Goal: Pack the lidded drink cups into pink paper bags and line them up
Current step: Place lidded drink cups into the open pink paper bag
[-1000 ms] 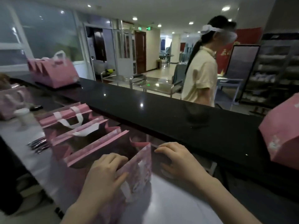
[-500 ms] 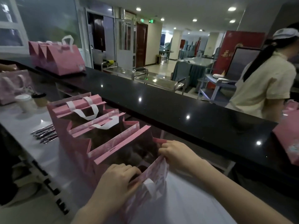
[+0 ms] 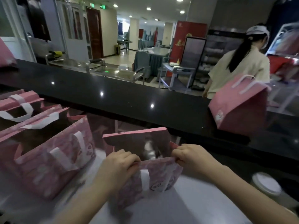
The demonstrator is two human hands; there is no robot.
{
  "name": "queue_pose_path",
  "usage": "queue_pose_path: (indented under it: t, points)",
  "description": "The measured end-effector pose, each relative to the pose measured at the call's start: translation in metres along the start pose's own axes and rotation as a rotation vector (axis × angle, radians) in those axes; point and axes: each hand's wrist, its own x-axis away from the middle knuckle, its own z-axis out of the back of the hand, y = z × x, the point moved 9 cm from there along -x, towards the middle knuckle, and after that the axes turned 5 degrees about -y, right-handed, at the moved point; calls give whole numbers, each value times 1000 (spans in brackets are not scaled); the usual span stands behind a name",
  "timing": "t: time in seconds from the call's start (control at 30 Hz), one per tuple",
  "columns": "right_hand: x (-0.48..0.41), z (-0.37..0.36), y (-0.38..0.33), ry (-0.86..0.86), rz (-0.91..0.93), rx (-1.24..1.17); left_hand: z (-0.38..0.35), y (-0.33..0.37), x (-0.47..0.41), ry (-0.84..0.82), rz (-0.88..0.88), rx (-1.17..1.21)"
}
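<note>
Both hands are holding one open pink paper bag (image 3: pixel 159 174) by its near rim, and it is standing on the white worktop (image 3: pixel 191 209) at the near middle of the scene. The left hand (image 3: pixel 120 165) is gripping the rim's left corner, its fingers curled together down over the edge. The right hand (image 3: pixel 191 156) is pinching the right corner, fingers bunched on the paper. The bag's mouth is gaping wide and its far wall is standing upright. The inside is dark, so what is lying in it cannot be told.

Just to the left, a row of pink bags (image 3: pixel 53 160) is standing with mouths open and white handles flopping, running away to the far left. The nearest of them is sitting close beside the left hand, with a narrow strip of worktop between. Directly behind the held bag, a black counter ledge (image 3: pixel 129 101) is rising above the worktop and running across the whole scene, closing off the far side. On it at the right, a closed pink bag (image 3: pixel 239 109) is standing with its white handles up. Near the right edge, below the ledge, a lidded cup (image 3: pixel 267 185) is showing as a blurred white lid, well apart from the right hand. Beyond the ledge, a person in a pale yellow top (image 3: pixel 239 70) is standing with their back turned, and a steel trolley (image 3: pixel 113 72) is standing at the far middle.
</note>
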Motion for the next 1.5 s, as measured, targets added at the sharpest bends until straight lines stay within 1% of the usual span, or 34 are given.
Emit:
queue_pose_path:
  t: [0.13,0.27,0.4,0.5,0.6,0.67,0.73,0.77,0.8,0.83,0.87,0.9,0.97,1.0,1.07,1.13,1.2,1.33,1.5]
  points:
    - [64,-12,49,6,-164,-15,-33,51,-37,-58,-157,48]
    - [116,-21,80,11,-291,3,-62,96,-68,-116,-306,65]
    - [154,-20,95,130,-353,18,-80,128,-86,-142,-415,94]
    - [171,-21,102,196,-400,-3,-86,141,-92,-145,-440,135]
    - [183,-15,101,281,-363,-60,-88,147,-94,-135,-421,170]
    - [195,-11,104,314,-364,-124,-90,147,-96,-156,-395,201]
    - [214,-5,116,392,-442,-138,-92,142,-99,-190,-371,246]
    - [226,-2,126,435,-507,-121,-92,138,-102,-203,-353,278]
    - [238,-5,138,443,-595,-109,-91,135,-105,-198,-334,304]
    - [250,-13,153,386,-699,-114,-88,132,-109,-168,-319,316]
    - [261,-29,169,263,-798,-134,-83,129,-114,-114,-308,317]
    - [272,-51,183,100,-878,-160,-78,126,-119,-55,-296,310]
    - [290,-94,196,-217,-931,-213,-75,119,-133,9,-253,278]
    - [296,-111,197,-319,-926,-231,-78,113,-140,-9,-214,254]
    - [306,-138,197,-436,-925,-268,-94,102,-149,-134,-129,210]
    - [310,-155,196,-443,-935,-304,-109,96,-147,-267,-92,203]
    - [311,-158,199,-390,-932,-287,-119,94,-140,-353,-86,244]
    - [310,-159,198,-318,-913,-305,-121,99,-127,-382,-126,261]
    - [304,-153,192,-325,-896,-327,-125,118,-102,-414,-176,299]
